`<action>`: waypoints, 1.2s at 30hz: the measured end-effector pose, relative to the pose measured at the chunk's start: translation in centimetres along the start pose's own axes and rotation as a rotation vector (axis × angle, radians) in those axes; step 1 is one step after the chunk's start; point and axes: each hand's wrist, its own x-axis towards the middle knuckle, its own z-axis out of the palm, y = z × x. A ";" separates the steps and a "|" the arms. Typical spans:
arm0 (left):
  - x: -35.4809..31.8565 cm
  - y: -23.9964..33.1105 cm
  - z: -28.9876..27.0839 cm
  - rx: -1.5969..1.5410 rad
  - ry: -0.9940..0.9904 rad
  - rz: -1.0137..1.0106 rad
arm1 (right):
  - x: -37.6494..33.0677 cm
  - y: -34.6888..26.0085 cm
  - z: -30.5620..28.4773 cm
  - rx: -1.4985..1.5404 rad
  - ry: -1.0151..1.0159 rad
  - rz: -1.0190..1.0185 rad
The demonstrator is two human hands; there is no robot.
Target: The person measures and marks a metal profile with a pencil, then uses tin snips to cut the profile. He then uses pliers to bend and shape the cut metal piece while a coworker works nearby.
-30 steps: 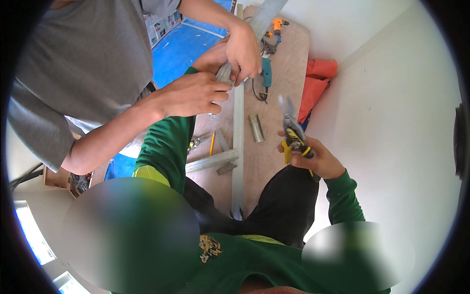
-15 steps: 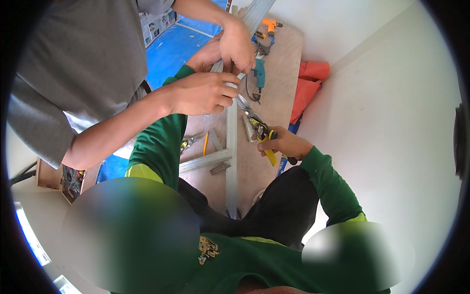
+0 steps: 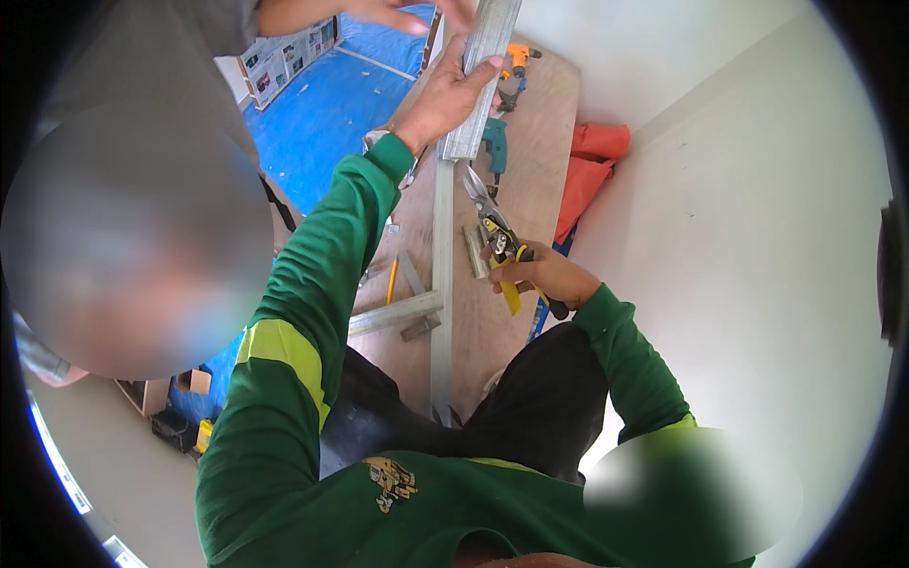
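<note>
My left hand (image 3: 445, 102) is wrapped round a galvanised metal channel (image 3: 490, 52), near its lower end. The channel slants up and away, above a long metal strip (image 3: 442, 218) that runs down between my knees. In my right hand (image 3: 552, 275) is a pair of yellow-and-black tin snips (image 3: 507, 248). Their blades point up and left, parted, just below the end of the channel and apart from it. At the top, a co-worker's hand (image 3: 402, 14) is blurred beside the channel; I cannot tell if it touches the metal.
A teal power drill (image 3: 495, 147) and an orange drill (image 3: 519, 59) lie on the wooden board (image 3: 544, 123). Nearer are a yellow pencil (image 3: 392, 281), a crosswise metal piece (image 3: 393, 314) and a short offcut (image 3: 476, 251). Blue sheeting (image 3: 317, 114) spreads left; a red bundle (image 3: 595, 170) rests by the wall.
The co-worker's arms have drawn back up and left, away from the metal. My left hand, earlier partly covered by them, now shows plainly on the channel. The snips have barely moved.
</note>
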 end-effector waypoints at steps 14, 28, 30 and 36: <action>0.3 0.3 0.5 0.125 -0.058 0.259 | 0.5 -1.4 1.1 0.025 0.047 -0.057; 1.9 3.4 -2.0 -0.215 0.331 0.180 | 4.7 -0.4 1.3 -0.532 0.609 -0.580; 1.9 3.1 -2.2 -0.254 0.356 0.174 | 5.6 0.1 0.8 -0.561 0.622 -0.602; 1.5 3.4 -2.5 -0.049 0.276 0.263 | 5.4 0.1 0.8 -0.419 0.330 -0.491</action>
